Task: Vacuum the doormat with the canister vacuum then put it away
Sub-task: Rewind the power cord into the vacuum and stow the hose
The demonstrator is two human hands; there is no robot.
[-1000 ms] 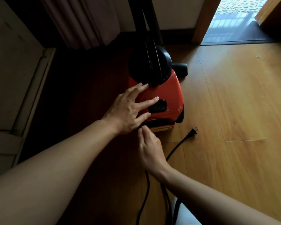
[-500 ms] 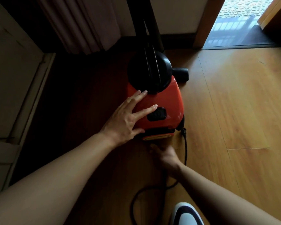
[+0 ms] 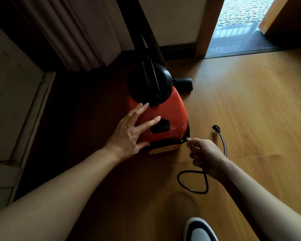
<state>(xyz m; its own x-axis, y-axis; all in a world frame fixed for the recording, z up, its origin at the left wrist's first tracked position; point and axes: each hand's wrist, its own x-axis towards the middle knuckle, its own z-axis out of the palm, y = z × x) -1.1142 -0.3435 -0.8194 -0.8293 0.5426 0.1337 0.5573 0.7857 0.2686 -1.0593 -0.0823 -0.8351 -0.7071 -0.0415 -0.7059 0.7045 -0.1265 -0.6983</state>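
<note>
While the left hand [image 3: 130,131] lies flat on the red shell of the canister vacuum [image 3: 165,119], its fingers are straight and spread, so that grip is open and only presses down. The vacuum stands on the wooden floor [image 3: 250,101] just above the middle of the view, its black domed end toward 12 o'clock and a black tube [image 3: 146,40] rising from it. A short black nozzle [image 3: 184,84] juts out at its 2 o'clock. The right hand [image 3: 205,155] is at the vacuum's 4 o'clock, right at the near corner; its grip is closed on the power cord [image 3: 181,185], thumb and forefinger pinching it where it meets the body, the other fingers curled. Below that hand, toward 6 o'clock, the cord makes a loose loop on the floor. A further length curves out at the hand's 2 o'clock and ends in the plug [image 3: 216,128], which lies free at the vacuum's 3 o'clock. A curtain [image 3: 73,32] hangs at 11 o'clock, an open doorway [image 3: 236,23] shows at 1 o'clock, and a shoe [image 3: 198,230] sits at 6 o'clock.
</note>
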